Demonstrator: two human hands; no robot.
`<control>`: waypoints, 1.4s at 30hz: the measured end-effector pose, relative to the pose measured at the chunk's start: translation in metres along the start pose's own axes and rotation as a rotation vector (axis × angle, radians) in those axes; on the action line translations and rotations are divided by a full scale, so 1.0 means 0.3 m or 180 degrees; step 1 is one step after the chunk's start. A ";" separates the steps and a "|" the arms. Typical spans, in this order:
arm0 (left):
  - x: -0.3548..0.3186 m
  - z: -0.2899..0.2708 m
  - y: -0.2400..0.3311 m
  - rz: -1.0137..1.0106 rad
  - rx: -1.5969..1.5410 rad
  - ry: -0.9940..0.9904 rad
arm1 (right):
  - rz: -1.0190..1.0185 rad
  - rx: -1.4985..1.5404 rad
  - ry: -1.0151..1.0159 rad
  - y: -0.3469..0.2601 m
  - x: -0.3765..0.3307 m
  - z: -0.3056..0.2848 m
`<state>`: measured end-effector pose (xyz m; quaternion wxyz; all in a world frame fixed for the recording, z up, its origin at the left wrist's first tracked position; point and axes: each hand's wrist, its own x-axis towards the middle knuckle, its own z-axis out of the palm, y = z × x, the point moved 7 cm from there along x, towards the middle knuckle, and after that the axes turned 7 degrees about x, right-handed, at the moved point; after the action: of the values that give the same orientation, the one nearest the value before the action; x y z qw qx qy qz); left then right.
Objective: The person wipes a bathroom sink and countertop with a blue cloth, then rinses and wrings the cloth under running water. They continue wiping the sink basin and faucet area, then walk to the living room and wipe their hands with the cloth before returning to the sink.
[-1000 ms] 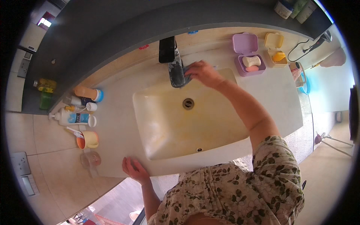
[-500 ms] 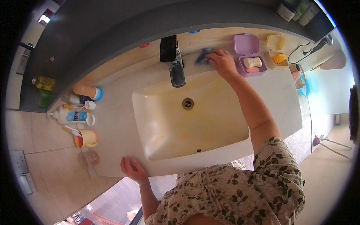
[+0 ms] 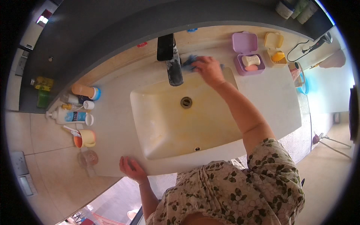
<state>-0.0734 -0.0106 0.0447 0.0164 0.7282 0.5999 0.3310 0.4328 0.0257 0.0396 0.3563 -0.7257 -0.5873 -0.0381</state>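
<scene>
My right hand (image 3: 209,71) presses a crumpled blue cloth (image 3: 189,63) onto the pale countertop behind the sink (image 3: 187,127). The cloth lies just right of the black faucet (image 3: 173,62), with the fingers bent over its right end. Near the counter's front left edge, my left hand (image 3: 133,169) rests with its fingers a little apart and nothing seen in it. To the right of my right hand stands an open purple soap box (image 3: 243,63) with a white and a pink soap bar in it. Beside that is an open yellow soap box (image 3: 277,60) holding a yellow soap.
Along the left side stand several bottles, among them a white pump bottle (image 3: 69,116), and a cream cup (image 3: 87,138). A clear container (image 3: 88,158) is in front of them. A dark cabinet (image 3: 112,41) overhangs the back. Far right hang a hair dryer (image 3: 322,42) and its cord.
My right hand has slid the blue cloth left along the back of the counter, nearer the faucet. My left hand has stayed at the front edge.
</scene>
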 end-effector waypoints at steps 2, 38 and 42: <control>0.001 -0.003 0.002 0.0035 0.0203 -0.0040 | -0.0561 0.0600 -0.0191 -0.110 -0.004 0.051; 0.004 -0.014 0.028 0.0232 0.0229 0.0023 | -0.0129 -0.0003 -0.0393 -0.075 0.036 0.044; -0.009 -0.018 0.013 0.0244 0.0330 0.0002 | -0.0302 0.0616 -0.0775 -0.093 0.027 0.023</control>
<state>-0.0729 -0.0160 0.0493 -0.0343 0.7504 0.5879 0.3000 0.4084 0.0378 0.0516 0.3485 -0.6588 -0.6606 0.0901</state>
